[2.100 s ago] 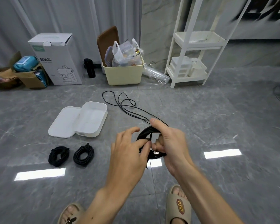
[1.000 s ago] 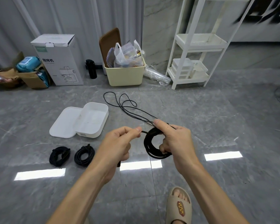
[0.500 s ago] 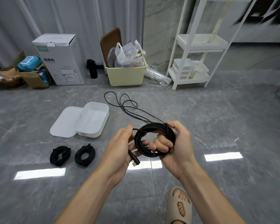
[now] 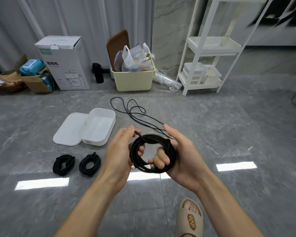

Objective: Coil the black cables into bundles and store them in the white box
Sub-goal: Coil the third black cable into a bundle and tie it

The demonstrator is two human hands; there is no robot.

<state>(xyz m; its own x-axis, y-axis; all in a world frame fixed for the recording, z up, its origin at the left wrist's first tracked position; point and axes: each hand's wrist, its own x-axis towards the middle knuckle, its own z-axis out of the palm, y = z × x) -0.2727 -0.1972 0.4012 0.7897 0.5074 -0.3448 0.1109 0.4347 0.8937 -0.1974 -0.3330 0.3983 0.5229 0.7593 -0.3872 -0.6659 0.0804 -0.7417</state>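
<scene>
A black cable coil (image 4: 169,147) hangs in the air between both hands. My right hand (image 4: 183,156) grips the coil, its fingers curled through the ring. My left hand (image 4: 120,151) holds the coil's left side, thumb and fingers pinching a strand near the top. A loose thin black cable (image 4: 132,110) lies on the floor beyond the hands. Two finished black bundles (image 4: 63,165) (image 4: 90,163) rest on the floor at the left. The open white box (image 4: 99,127) sits behind them with its lid (image 4: 68,129) lying beside it.
Along the back wall stand a cardboard appliance box (image 4: 63,64), a cream bin (image 4: 133,79) full of bags, a black bottle (image 4: 97,72) and a white shelf rack (image 4: 210,48). My sandalled foot (image 4: 190,218) is at the bottom right on grey floor tiles.
The left hand, which had pulled a strand out leftwards, has come back to the coil. The last loose end is now wound in, and both hands hold a full round coil.
</scene>
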